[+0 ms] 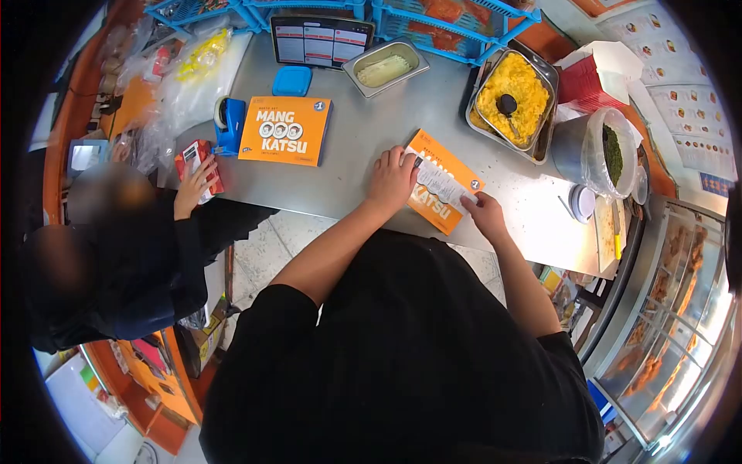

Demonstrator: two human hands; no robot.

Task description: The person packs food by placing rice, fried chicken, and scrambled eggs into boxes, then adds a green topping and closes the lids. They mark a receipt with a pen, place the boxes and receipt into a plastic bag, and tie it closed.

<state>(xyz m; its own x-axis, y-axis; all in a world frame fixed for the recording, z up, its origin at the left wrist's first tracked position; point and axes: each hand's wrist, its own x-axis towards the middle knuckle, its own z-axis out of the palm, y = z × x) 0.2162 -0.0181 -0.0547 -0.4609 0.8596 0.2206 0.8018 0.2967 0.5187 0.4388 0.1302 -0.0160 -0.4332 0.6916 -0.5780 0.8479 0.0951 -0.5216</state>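
Black shirt (pixel 402 348) sits nearest us. Orange box (pixel 434 207) slants at the tabletop (pixel 359 127)'s near edge; right hand (pixel 488 216) pinches a receipt (pixel 444 184) over it, left hand (pixel 393 178) covers the other end, grip unclear.

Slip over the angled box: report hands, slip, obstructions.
Left hand and right hand at opposite ends of slip. Slip spans angled box. Nothing seen in the way; second box apart.
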